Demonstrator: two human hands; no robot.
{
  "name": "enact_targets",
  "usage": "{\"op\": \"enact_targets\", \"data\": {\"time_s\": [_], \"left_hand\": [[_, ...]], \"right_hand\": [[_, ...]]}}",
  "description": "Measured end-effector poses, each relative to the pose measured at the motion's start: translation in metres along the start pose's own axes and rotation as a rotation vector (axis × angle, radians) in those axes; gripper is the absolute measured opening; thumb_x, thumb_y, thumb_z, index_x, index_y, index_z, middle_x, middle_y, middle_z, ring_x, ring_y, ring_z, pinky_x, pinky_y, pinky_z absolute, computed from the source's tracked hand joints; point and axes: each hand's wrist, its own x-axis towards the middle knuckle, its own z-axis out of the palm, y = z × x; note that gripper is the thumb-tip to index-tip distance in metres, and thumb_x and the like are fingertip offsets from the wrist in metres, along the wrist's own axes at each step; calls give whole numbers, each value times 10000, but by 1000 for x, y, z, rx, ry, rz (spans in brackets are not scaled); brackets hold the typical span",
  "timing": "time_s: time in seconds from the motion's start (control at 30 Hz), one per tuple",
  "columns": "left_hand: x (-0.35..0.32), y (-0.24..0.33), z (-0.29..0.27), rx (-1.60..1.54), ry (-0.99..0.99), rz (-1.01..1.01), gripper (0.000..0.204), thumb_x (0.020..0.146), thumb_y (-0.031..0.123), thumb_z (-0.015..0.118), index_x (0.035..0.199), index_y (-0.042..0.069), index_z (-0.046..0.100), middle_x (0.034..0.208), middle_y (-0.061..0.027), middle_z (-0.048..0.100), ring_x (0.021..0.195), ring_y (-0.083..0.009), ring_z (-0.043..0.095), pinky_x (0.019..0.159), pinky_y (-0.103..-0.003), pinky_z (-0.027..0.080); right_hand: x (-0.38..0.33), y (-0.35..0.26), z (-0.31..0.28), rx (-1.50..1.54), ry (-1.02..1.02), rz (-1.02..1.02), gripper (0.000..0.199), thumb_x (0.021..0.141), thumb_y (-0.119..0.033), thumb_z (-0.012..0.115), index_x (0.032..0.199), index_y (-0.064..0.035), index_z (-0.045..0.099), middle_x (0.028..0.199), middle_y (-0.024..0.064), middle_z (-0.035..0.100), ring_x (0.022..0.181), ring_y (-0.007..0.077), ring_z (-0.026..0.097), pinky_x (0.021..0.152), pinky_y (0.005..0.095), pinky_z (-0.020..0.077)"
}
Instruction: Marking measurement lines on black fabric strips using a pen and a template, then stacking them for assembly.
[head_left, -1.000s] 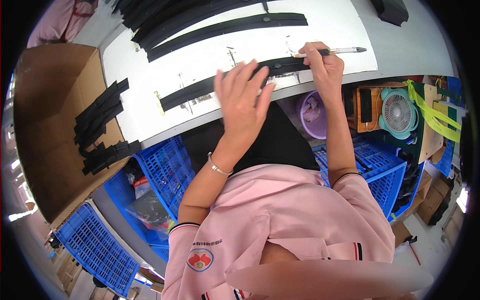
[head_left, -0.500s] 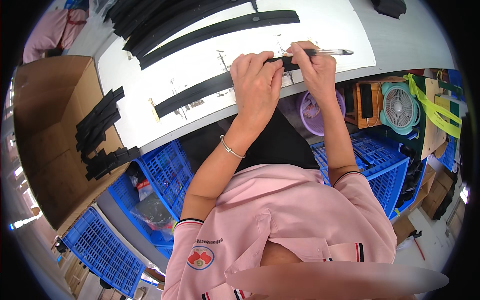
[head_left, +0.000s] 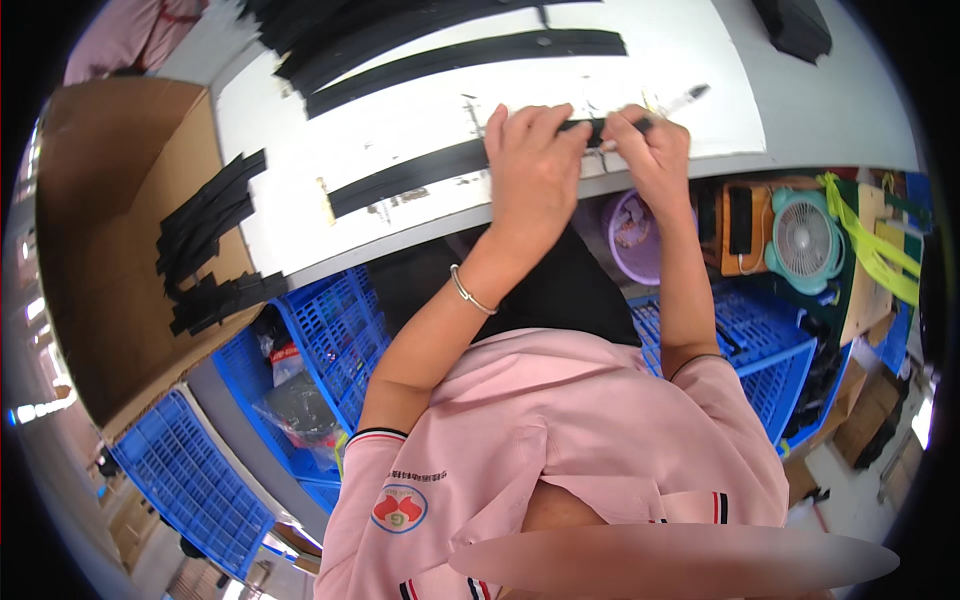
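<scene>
A black fabric strip (head_left: 410,178) lies slantwise along the front of the white board (head_left: 290,160). My left hand (head_left: 535,170) rests palm down over its right part, fingers stretched and apart, fingertips pressing on it. Close beside it, at the strip's right end, my right hand (head_left: 655,160) is closed around a clear pen (head_left: 688,99) with a dark grip. The pen's back end points up to the right and is blurred. Its tip is hard to make out behind the fingers. Dark marks show on the board around the strip.
More black strips (head_left: 470,62) lie farther back on the board. An open cardboard box (head_left: 120,170) stands at the left, with black pieces (head_left: 215,215) over its edge. Below the table's front edge are blue crates (head_left: 335,335), a purple basket (head_left: 612,245) and a small fan (head_left: 803,235).
My right hand has tilted the pen, so its back end points higher. My left hand's fingers have spread a little on the strip. The whole view has shifted slightly.
</scene>
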Motion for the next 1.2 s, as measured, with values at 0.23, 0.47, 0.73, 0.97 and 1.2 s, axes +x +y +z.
{"op": "enact_targets", "data": {"time_s": [0.23,0.47,0.73,0.97,1.2], "left_hand": [[20,-27,-6,92,-158,38,529,814,-84,574,1261,162,707,1500,-163,476,1467,-393,325,1119,-768,122],[84,-95,0,173,-76,22,512,885,-58,546,1324,172,677,1490,-197,483,1485,-398,313,1176,-716,108],[11,-171,-117,351,102,-109,647,742,-129,527,1309,155,652,1415,-152,546,1450,-365,382,1196,-661,131],[-42,-267,-246,824,97,-642,373,903,79,614,1262,137,697,1269,-116,667,1334,-346,503,1189,-668,186],[-43,-232,-218,714,307,-383,236,958,249,646,1092,97,768,1091,-108,731,1238,-336,595,1174,-625,226]], "right_hand": [[-18,24,-11,199,266,67,228,1004,-142,618,845,-2,702,808,34,699,641,45,565,564,198,432],[-11,21,0,213,251,27,242,1006,-172,636,853,-15,738,777,10,694,594,28,518,520,188,374],[-8,15,-1,125,263,51,261,1023,-188,617,873,-8,732,696,3,621,567,31,465,517,193,345],[-4,16,4,152,246,67,228,1018,-183,638,904,-14,738,719,-2,632,584,25,470,523,193,347],[-6,14,4,110,227,51,191,1018,-166,644,950,-20,748,756,5,671,602,18,504,524,185,366]]}}
